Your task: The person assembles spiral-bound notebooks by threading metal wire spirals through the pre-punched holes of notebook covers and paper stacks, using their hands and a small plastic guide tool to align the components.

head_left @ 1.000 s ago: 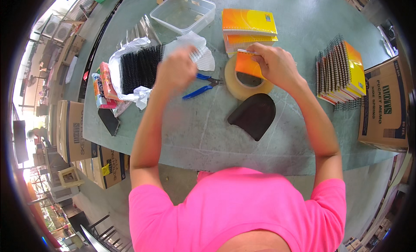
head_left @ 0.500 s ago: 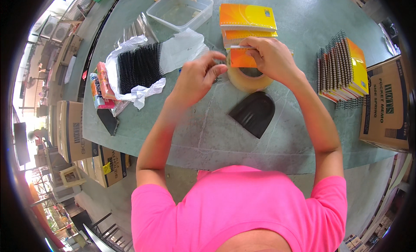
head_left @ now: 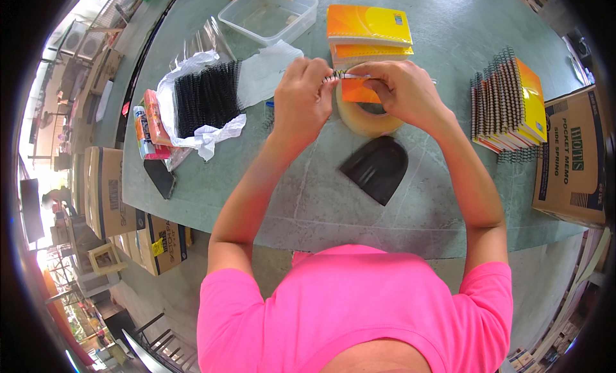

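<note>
My right hand (head_left: 410,90) is closed on a small orange memo pad (head_left: 359,92), held by its edge above a wide roll of clear tape (head_left: 369,121). Pinched in my left hand (head_left: 300,102) is a dark spiral binding coil (head_left: 336,75), its end meeting the pad's left edge. How far the coil runs into the holes is hidden by my fingers. Behind my hands lies a stack of yellow and orange memo pads (head_left: 369,26). Left of my left hand, many black coils (head_left: 206,100) rest on crumpled white paper (head_left: 204,142).
Coil-bound memo pads (head_left: 529,106) stand stacked at right, beside a cardboard box (head_left: 568,161). A dark rounded plastic piece (head_left: 377,167) lies near the front. At the back is a clear plastic tub (head_left: 273,38). Colourful packets (head_left: 151,126) sit at the left edge.
My left hand has moved right and up to the pad's edge, and its fingers have closed on a coil there. My right hand stays nearly in place with the pad.
</note>
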Motion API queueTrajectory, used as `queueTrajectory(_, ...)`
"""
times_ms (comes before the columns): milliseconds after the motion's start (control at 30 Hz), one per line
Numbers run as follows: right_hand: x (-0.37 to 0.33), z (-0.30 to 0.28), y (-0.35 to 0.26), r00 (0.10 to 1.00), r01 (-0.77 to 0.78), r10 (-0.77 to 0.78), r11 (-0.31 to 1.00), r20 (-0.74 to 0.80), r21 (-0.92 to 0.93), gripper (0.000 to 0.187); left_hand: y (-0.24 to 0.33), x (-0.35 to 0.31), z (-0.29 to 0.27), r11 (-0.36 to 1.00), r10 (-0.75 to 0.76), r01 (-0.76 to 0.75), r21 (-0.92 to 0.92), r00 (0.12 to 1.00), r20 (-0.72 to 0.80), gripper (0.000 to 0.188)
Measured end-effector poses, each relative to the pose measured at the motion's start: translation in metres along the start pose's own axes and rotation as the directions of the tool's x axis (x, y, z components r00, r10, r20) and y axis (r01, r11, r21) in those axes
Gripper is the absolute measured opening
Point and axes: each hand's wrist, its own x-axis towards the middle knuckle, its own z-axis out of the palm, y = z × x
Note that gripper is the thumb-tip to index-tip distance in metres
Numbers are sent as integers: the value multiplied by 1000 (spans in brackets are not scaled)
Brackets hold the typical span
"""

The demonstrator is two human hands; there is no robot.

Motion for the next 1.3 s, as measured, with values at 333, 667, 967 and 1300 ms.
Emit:
queueTrajectory(333,4,18,-3,969,116,-102,992,-226,49,18,-5,13,-25,973,-116,173,-154,939,323,23)
queueTrajectory(667,2,14,-3,985,105,-90,990,-149,99,22,-12,18,-25,998,-18,43,-54,918,397,23)
queueTrajectory(967,-11,-12,12,994,23,-13,996,-109,86,21,39,-80,28,986,38,55,-156,844,535,45)
queueTrajectory(1300,-45,4,64,953,-100,295,527,-72,844,19,33,-5,-29,989,124,-134,57,980,157,37)
